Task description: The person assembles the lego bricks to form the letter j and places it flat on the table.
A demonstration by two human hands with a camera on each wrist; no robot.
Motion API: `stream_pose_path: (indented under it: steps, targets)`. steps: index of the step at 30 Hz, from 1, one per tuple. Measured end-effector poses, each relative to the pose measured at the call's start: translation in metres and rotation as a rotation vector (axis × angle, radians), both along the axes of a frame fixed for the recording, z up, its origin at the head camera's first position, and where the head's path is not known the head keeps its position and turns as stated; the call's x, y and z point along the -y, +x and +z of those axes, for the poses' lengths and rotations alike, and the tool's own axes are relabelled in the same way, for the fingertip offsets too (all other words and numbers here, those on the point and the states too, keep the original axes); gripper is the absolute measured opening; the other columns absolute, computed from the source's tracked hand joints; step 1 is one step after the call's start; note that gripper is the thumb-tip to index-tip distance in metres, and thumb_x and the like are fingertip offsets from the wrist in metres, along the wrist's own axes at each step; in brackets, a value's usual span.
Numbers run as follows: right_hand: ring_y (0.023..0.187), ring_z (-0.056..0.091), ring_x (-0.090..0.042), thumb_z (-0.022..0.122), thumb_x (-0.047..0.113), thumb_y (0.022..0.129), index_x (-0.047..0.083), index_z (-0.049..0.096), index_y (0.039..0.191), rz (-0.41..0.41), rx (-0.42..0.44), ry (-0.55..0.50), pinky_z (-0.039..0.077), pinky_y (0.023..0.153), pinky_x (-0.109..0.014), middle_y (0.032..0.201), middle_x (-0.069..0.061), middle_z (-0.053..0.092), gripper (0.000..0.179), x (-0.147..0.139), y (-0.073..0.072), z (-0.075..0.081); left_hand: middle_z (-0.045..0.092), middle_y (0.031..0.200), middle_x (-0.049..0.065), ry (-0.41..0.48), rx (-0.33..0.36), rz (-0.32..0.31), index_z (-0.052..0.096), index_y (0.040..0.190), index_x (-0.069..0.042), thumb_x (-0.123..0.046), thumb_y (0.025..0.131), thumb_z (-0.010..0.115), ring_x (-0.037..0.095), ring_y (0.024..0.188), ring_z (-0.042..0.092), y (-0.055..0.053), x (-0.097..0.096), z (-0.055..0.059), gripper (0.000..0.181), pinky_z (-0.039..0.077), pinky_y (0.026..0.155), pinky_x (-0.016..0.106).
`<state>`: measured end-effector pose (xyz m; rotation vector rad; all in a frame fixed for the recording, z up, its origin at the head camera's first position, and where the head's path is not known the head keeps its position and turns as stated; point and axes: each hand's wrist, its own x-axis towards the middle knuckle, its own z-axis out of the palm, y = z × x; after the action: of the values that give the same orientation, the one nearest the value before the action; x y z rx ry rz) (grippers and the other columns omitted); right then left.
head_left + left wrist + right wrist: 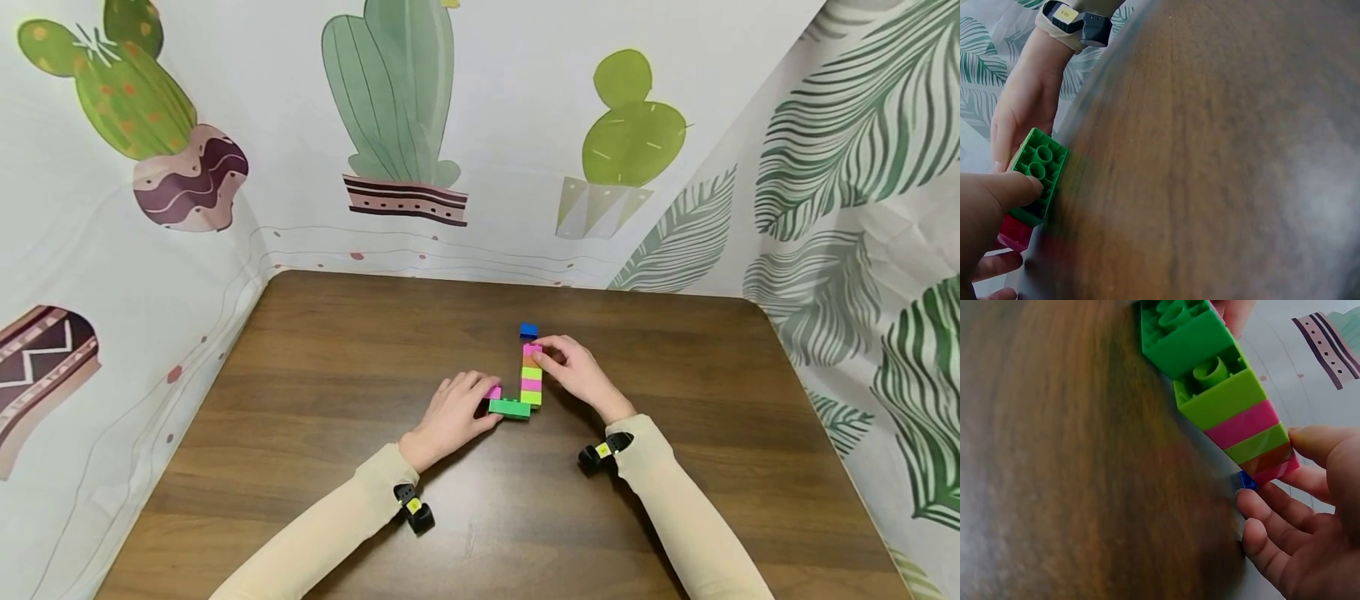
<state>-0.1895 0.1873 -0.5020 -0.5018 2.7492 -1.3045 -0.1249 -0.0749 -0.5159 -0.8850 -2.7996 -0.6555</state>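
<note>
A column of toy building bricks point(531, 385) in lime, pink and orange lies in front of me. A longer green brick point(510, 409) adjoins its near end, hollow underside showing in the left wrist view. Beside the green brick is a pink brick point(493, 392). My left hand point(455, 408) holds the green and pink bricks, thumb on the green underside point(1047, 164). At the column's far end, my right hand point(577, 372) pinches the orange and pink bricks point(1275, 469) between thumb and fingers. A blue brick point(528, 330) sits just beyond that end.
The brown wooden table point(360, 333) has rounded far corners. Behind it and along its sides hangs a white cloth point(517, 150) printed with cacti and leaves. A small black device point(414, 510) is strapped to the left wrist, another point(603, 452) to the right.
</note>
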Motion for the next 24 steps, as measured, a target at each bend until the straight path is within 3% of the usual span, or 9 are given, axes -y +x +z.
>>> stream_pose_path:
  steps: [12, 24]
  targets:
    - [0.088, 0.062, -0.023, 0.069, 0.026, 0.102, 0.004, 0.070, 0.127, 0.026, 0.001, 0.051, 0.052, 0.078, -0.036, 0.115, -0.014, 0.070, 0.034, 0.0000, -0.0065, -0.0048, 0.069, 0.123, 0.003, 0.011, 0.038, 0.014, 0.063, 0.134, -0.014, -0.040, 0.092, 0.080, 0.025, 0.110, 0.061, 0.0019, 0.0002, 0.0014, 0.053, 0.047, 0.088, 0.042]
    - [0.087, 0.063, -0.022, 0.068, 0.025, 0.102, 0.004, 0.069, 0.129, 0.021, 0.022, 0.034, 0.052, 0.078, -0.037, 0.116, -0.013, 0.071, 0.034, 0.0006, -0.0088, -0.0052, 0.069, 0.123, 0.003, 0.027, 0.033, 0.027, 0.065, 0.133, -0.014, -0.040, 0.091, 0.081, 0.025, 0.113, 0.062, -0.0017, 0.0006, -0.0009, 0.052, 0.048, 0.086, 0.041]
